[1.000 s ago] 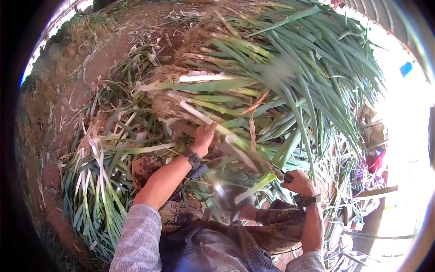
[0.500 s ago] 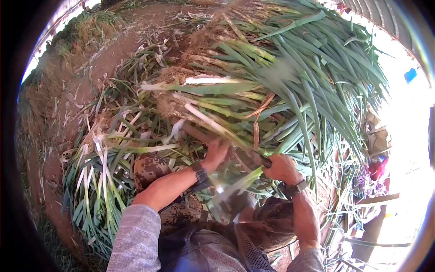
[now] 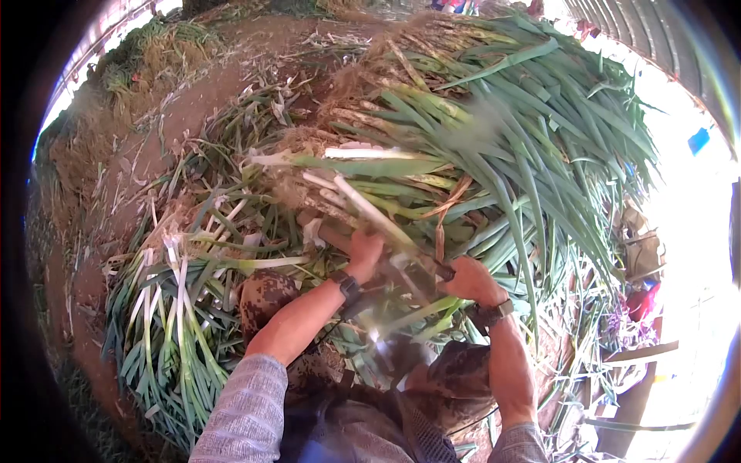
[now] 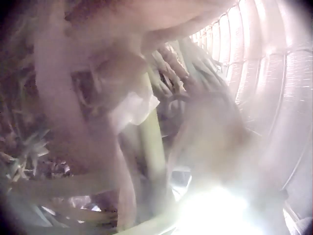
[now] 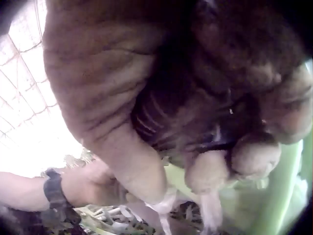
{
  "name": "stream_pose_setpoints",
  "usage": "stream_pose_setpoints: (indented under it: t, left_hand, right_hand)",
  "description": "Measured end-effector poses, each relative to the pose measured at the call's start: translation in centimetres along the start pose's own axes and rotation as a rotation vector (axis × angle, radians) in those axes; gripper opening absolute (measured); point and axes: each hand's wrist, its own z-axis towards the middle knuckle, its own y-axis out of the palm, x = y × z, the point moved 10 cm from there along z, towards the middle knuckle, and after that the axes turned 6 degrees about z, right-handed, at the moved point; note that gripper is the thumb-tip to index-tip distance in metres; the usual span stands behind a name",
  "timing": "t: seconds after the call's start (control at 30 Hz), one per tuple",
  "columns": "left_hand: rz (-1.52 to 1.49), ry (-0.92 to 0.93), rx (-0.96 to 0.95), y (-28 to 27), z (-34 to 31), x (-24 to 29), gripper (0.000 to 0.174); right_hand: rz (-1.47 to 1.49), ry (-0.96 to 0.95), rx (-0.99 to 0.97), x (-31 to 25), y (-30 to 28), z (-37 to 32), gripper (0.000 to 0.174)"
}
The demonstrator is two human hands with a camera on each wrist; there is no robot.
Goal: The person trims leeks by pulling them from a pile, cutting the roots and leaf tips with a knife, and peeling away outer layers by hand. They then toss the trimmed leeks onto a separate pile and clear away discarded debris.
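Note:
In the head view my left hand [image 3: 366, 251] is curled at a leek with a white stalk [image 3: 374, 210], which slants down to the right. My right hand [image 3: 472, 281] grips the dark handle [image 3: 445, 272] of a tool at the leek's greener part; the tool's far end is blurred. The right wrist view shows curled fingers [image 5: 208, 171] round that dark handle [image 5: 215, 132]. Blurred at the top of the left wrist view is my left hand [image 4: 161, 17], above a pale green stalk [image 4: 154, 142].
A big pile of leeks [image 3: 532, 139] spreads beyond both hands, roots to the left. Leeks with white stalks [image 3: 179, 289] lie at the left. Scraps cover the brown ground [image 3: 139, 166]. The person's patterned trouser leg [image 3: 266, 297] is below the left hand.
My right hand has moved left and up, closer to my left hand, with the handle still in it. My left hand has shifted slightly right and down.

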Motion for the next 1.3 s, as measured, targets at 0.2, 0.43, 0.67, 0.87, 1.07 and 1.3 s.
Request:
stream_pose_setpoints:
  t: [0.2,0.43,0.67,0.87,1.07,1.3]
  left_hand:
    - [-0.022,0.075,-0.083,2.2,1.4,1.3,0.020]
    - [-0.267,-0.170,-0.107,3.4,2.7,-0.2,0.024]
    - [-0.371,-0.156,-0.198,3.9,3.5,-1.6,0.032]
    - [-0.492,-0.083,-0.234,2.4,3.7,0.8,0.037]
    - [-0.705,-0.008,-0.214,0.1,3.6,3.2,0.042]
    - [-0.971,0.015,-0.303,-1.3,4.1,4.7,0.048]
  right_hand:
    - [0.172,0.023,-0.011,2.4,-1.2,-0.9,0.040]
    - [0.108,0.150,-0.100,3.2,-1.0,-3.0,0.051]
    - [0.180,0.054,-0.027,3.9,-1.0,-3.6,0.043]
    - [0.194,0.088,-0.128,3.6,0.2,-3.7,0.042]
    - [0.271,0.068,-0.102,1.1,-1.6,-4.3,0.044]
    - [0.168,-0.026,-0.087,-0.5,-0.8,-3.8,0.039]
